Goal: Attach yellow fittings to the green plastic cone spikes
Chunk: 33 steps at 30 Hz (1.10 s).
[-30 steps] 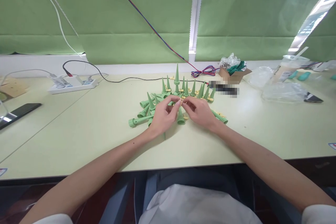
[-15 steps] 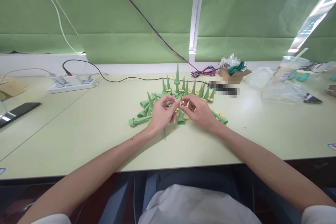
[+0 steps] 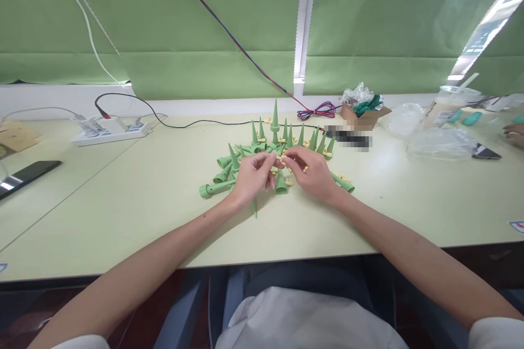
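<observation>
My left hand (image 3: pixel 254 174) and my right hand (image 3: pixel 311 172) meet over a pile of green plastic watering spikes. Between their fingertips is a small yellow valve piece (image 3: pixel 281 159), pinched from both sides and partly covered by the fingers. Around the hands, several spikes stand upright, such as the tall spike (image 3: pixel 275 114) behind them. Others lie on their sides, among them a spike with a ribbed cap (image 3: pixel 215 188) left of my left hand. Below the fingers a spike's wide open end (image 3: pixel 281 184) faces me. More small yellow valves (image 3: pixel 344 177) are scattered among the spikes.
On the pale table (image 3: pixel 135 218) a power strip (image 3: pixel 112 133) and a dark phone (image 3: pixel 30 179) lie left. Behind the pile runs a black cable (image 3: pixel 204 121). A small cardboard box (image 3: pixel 365 118), a drink cup (image 3: pixel 446 106) and plastic bags stand right. Another person's hand (image 3: pixel 513 133) shows far right.
My fingertips have shifted slightly around the yellow valve piece, which now shows a little more between them. The spikes in the pile stay as they were.
</observation>
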Motion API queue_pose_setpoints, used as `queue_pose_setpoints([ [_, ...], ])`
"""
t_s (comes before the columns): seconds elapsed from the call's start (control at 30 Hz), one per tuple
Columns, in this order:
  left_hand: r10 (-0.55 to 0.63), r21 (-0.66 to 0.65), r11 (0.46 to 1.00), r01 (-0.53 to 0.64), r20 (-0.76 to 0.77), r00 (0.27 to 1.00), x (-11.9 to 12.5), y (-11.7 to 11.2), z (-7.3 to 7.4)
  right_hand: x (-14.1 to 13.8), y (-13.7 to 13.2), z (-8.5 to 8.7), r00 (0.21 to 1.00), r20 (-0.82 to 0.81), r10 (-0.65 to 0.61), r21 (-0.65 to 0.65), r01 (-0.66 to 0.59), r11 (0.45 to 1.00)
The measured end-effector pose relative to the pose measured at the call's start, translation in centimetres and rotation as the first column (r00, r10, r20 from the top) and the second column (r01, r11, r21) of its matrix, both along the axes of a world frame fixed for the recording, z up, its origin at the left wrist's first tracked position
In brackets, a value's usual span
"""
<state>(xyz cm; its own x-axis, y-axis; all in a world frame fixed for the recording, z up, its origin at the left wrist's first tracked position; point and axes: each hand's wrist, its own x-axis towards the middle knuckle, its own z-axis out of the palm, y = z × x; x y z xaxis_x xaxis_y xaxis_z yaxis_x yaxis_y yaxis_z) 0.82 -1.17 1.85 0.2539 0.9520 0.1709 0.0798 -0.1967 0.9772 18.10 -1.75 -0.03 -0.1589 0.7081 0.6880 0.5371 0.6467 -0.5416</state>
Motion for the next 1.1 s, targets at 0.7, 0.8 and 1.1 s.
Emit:
queue_pose_setpoints([
  [0.7,0.028,0.360,0.844,0.397,-0.769,0.639,-0.2,-0.7,-1.0,0.0,0.0,0.1,0.995,-0.086,-0.046,-0.110,0.037,0.993],
  [0.8,0.031,0.364,0.843,0.395,-0.768,0.640,-0.1,-1.0,-1.0,-0.1,-0.1,0.2,0.993,-0.107,-0.048,-0.116,0.036,0.993],
  [1.1,0.112,0.452,0.853,0.260,-0.645,0.756,-0.5,-0.1,-0.6,0.1,-0.1,0.5,0.991,-0.111,-0.073,-0.109,0.061,0.992],
])
